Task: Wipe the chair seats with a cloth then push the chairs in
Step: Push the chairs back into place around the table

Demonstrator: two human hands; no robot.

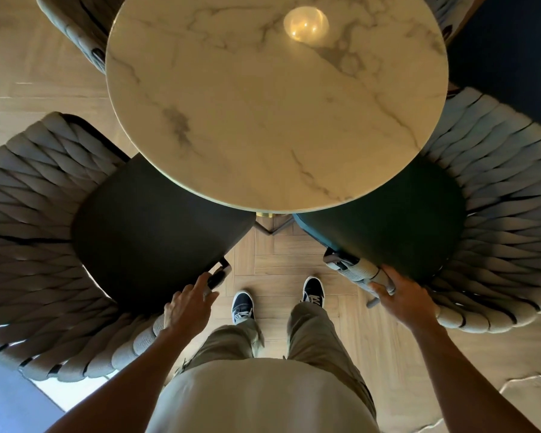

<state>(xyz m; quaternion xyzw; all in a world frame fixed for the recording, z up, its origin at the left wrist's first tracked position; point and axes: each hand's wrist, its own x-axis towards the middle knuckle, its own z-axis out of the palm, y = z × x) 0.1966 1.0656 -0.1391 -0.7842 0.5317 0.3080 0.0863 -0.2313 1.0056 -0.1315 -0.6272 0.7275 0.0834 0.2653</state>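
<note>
Beige shirt and trousers nearest, dark shoes planted on wood floor between two chairs. Left hand reaching to the near front corner of left chair, fingers partly curled about the dark arm end; firm hold or mere touch, cannot tell. Right hand laid over the woven arm end of right chair, fingers bent round it, seemingly gripping. No cloth visible anywhere, neither in hand nor on the seats nor on the round marble table. Left seat dark and right seat dark green, both with their far edges already tucked under the table rim, nearer parts showing. Judged from this: wiping probably finished or set aside, since nothing to wipe with in view, though cleanliness of the seats impossible to read in this light. Pushing-in stage apparently under way, both chairs partly in, angled toward each other, perhaps a little further to go. Third chair far left, close against the table; a fourth barely glimpsed far right, state unclear. Remaining, as a guess: final nudge of the two near chairs and a check of the far ones
</note>
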